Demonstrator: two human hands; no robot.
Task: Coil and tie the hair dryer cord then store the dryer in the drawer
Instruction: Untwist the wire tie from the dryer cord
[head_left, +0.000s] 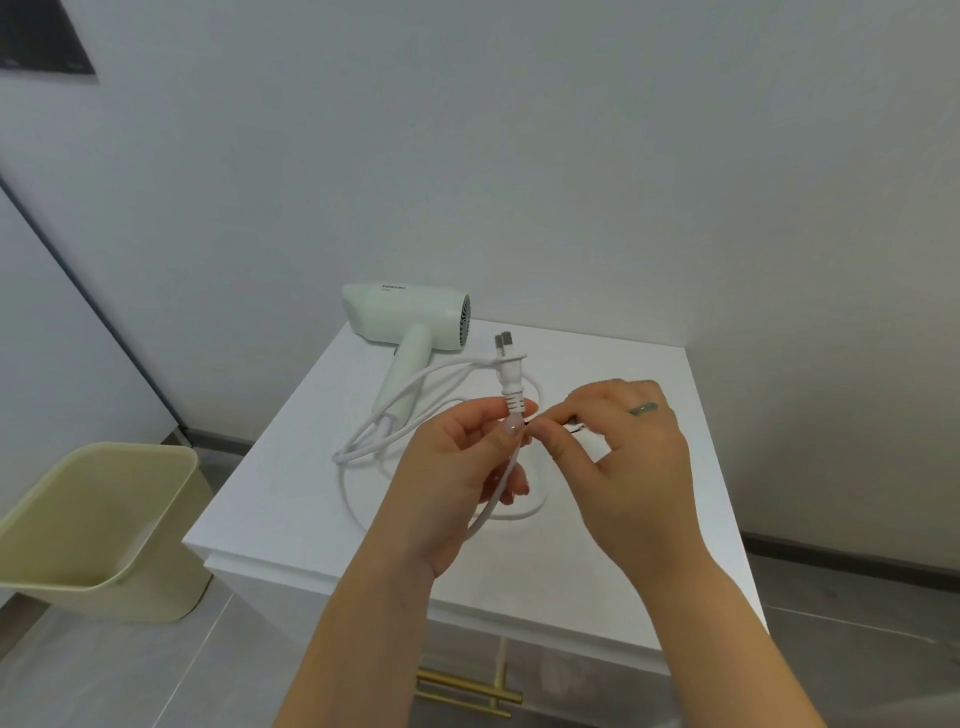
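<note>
Tie step is just starting and the cord (340, 457) is only loosely looped. Left hand (457, 467) pinches the cord just under the plug (510, 364), prongs up. Right hand (623, 457) pinches a thin dark tie (571, 427) right beside it. Hair dryer (405, 317) lies beyond both hands on the white worktop (291, 499). Next, probably: gather the loops, wrap the tie. Drawer handle (467, 691) is below the wrists, and the bin (93, 519) is on the floor, left of the left hand.

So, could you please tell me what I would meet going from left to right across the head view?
Bin → hair dryer → plug, its cord pinched by the left hand → right hand, pinching a thin dark tie.
</note>
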